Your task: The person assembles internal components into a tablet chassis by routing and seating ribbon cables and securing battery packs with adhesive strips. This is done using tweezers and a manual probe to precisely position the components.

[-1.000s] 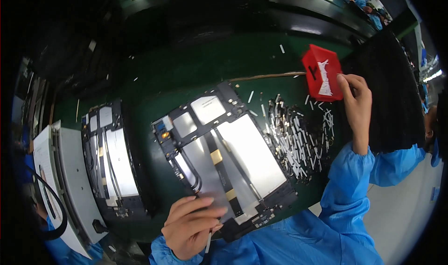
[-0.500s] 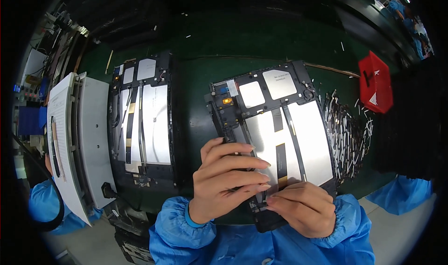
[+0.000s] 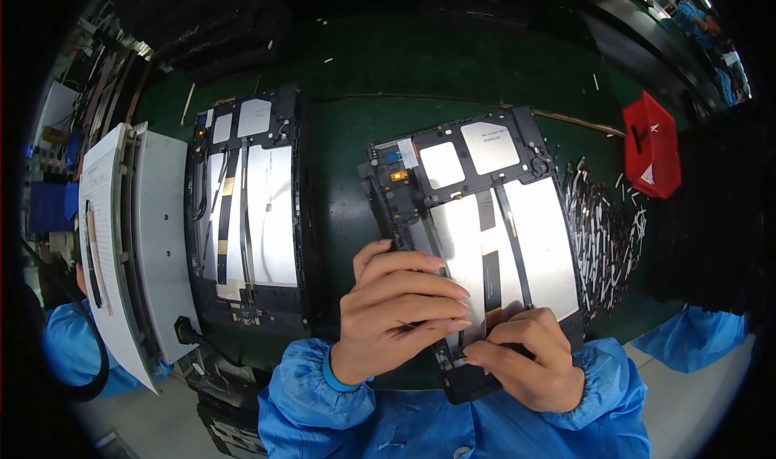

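Note:
An opened tablet (image 3: 537,249), black-framed with silver plates and dark flat cables, lies tilted in front of me. My left hand (image 3: 396,313) reaches over its lower left edge, fingers bent across it and thumb low down. Something thin and dark shows between that thumb and the fingers. Close by, my right hand (image 3: 529,362) is pinched at the tablet's lower end, near a small connector area. What its fingertips hold is hidden. A second opened tablet (image 3: 271,216) of the same kind lies apart to the left.
A pile of small black and white strips (image 3: 602,249) lies right of the tablet, beside a red bin (image 3: 651,148). At left, a paper sheet with pens (image 3: 109,249) leans on a grey box (image 3: 166,241). Black stacks (image 3: 202,30) stand at the back. Blue sleeves (image 3: 699,338) show at the sides.
Both hands and the tablet sit almost where they were. The right hand's fingers have curled slightly higher at the tablet's lower end; the view has shifted a little.

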`<control>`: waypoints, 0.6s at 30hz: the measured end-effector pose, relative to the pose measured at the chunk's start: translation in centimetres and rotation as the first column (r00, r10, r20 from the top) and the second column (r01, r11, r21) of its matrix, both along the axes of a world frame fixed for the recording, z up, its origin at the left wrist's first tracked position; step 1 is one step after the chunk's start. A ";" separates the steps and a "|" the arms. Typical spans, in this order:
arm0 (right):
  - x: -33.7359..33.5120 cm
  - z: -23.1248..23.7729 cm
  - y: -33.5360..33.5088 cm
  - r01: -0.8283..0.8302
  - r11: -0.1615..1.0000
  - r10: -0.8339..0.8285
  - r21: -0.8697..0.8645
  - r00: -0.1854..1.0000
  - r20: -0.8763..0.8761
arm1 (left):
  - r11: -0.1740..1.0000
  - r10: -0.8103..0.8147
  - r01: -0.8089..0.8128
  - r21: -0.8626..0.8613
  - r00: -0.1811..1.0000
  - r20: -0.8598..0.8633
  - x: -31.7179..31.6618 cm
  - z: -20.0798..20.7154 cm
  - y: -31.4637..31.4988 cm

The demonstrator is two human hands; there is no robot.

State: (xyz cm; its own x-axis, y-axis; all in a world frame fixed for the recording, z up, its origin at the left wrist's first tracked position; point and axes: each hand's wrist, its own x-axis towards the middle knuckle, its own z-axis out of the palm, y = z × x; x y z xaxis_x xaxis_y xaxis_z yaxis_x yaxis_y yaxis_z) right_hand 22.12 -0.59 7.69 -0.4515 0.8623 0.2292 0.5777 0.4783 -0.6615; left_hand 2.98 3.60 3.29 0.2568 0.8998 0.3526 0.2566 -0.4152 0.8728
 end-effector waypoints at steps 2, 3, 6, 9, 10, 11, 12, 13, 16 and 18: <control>-0.1 0.0 0.0 -0.014 1.000 0.013 0.021 1.000 0.013 | 1.000 0.003 -0.003 -0.002 1.000 0.008 0.0 0.0 0.0; -0.1 0.0 0.0 -0.014 1.000 0.014 0.006 1.000 0.006 | 1.000 0.008 -0.008 -0.007 1.000 0.007 0.0 0.0 0.0; 0.0 -0.1 -0.1 -0.014 1.000 0.014 0.000 1.000 -0.009 | 1.000 0.018 -0.018 -0.008 1.000 0.020 0.0 -0.1 -0.1; 0.1 0.0 -0.1 -0.019 1.000 0.020 0.009 1.000 -0.014 | 1.000 0.026 -0.026 -0.004 0.999 0.028 0.1 -0.1 -0.1; 0.2 0.0 -0.1 -0.026 1.000 0.026 0.009 1.000 -0.012 | 1.000 0.031 -0.031 -0.002 0.999 0.022 0.1 -0.1 0.0; 0.3 -0.1 -0.2 -0.023 1.000 0.023 0.010 1.000 -0.012 | 1.000 0.029 -0.029 -0.001 0.999 0.021 0.1 -0.1 0.0; 0.3 -0.2 -0.2 -0.033 0.999 0.034 0.025 0.999 -0.006 | 1.000 0.031 -0.031 0.004 0.999 0.018 0.1 -0.1 0.0; 0.4 -0.3 -0.3 -0.044 0.998 0.044 0.039 0.999 0.001 | 0.999 0.033 -0.033 0.009 0.999 0.016 0.1 -0.1 0.0; 0.3 -0.4 -0.2 -0.091 0.993 0.089 0.071 0.996 0.032 | 0.999 0.034 -0.034 0.007 0.999 0.019 0.1 -0.1 0.0; 0.4 -0.3 -0.3 -0.114 0.990 0.110 0.079 0.992 0.054 | 0.999 0.032 -0.033 0.007 0.999 0.012 0.1 0.0 0.1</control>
